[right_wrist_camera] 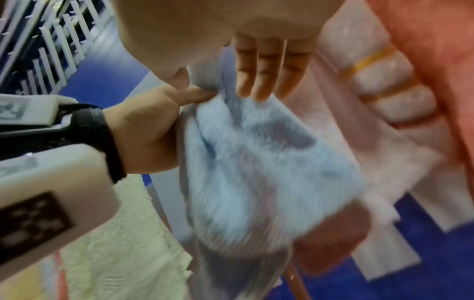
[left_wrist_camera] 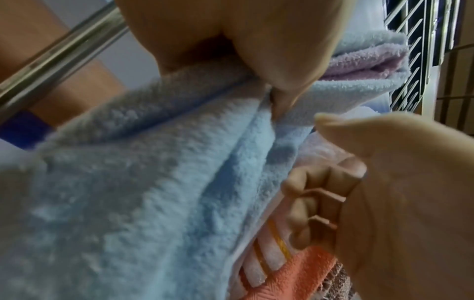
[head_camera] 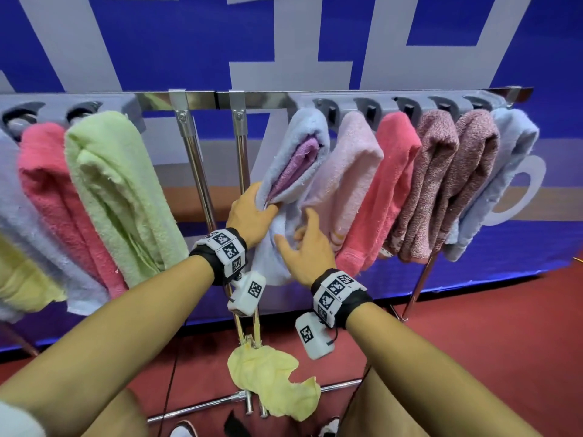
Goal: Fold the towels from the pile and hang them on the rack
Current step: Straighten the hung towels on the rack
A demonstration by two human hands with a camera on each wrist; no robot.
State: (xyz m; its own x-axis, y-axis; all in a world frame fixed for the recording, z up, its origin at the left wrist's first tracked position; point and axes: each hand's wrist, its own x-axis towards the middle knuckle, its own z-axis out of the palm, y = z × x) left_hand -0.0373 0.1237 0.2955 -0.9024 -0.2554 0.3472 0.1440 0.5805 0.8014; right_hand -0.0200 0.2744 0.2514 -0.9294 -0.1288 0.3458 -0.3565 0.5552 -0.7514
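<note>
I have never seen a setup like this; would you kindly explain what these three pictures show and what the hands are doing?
There is no machine: a person wears three cameras. The wide picture comes from the head, the two close-ups from the wrists. In front stands a chrome towel rack hung with folded towels. The left hand pinches the light blue terry towel with a purple inside, while the right hand rests open against its lower part. A crumpled pale yellow towel lies on the red floor below.

Blue banner, red floor
</note>
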